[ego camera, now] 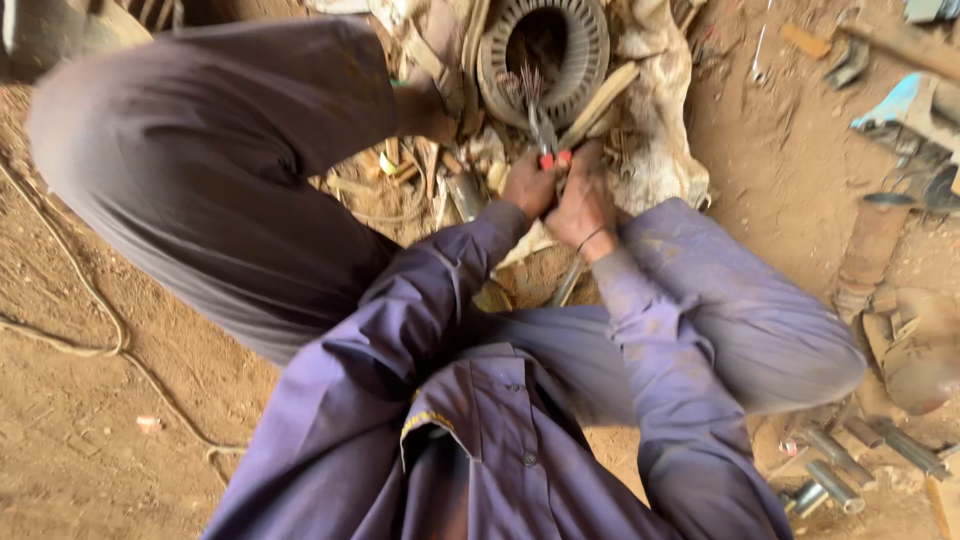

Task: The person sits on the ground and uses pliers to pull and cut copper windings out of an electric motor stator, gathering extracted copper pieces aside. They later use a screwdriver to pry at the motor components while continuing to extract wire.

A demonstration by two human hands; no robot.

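A thin cord (95, 300) runs in loops across the dirt floor (70, 440) at far left. A co-worker's leg (210, 170) in grey trousers fills the upper left, and that person's hand (432, 108) rests against the left side of the stator (545, 55), a round ribbed metal ring lying on pale cloth (655, 110) at top centre. A bundle of copper wire (522, 88) stands out of the stator's bore at its lower edge. The pliers (548, 140), with red handles, point up at that wire; whether the tip grips it cannot be told. The left hand (528, 185) is closed round the left handle and the right hand (580, 200) is closed round the right handle, the two hands touching each other just below the stator. A dark band circles the right wrist. Both sleeves (440, 300) are purple, and the knees (760, 320), in the same purple cloth, spread to either side of the arms. A flat wooden stick (598, 103) leans against the stator's lower right. Right of the cloth, a rusty tube (870, 245) stands on the floor. Short metal cylinders (835, 480) lie scattered at lower right, well apart from the hands.
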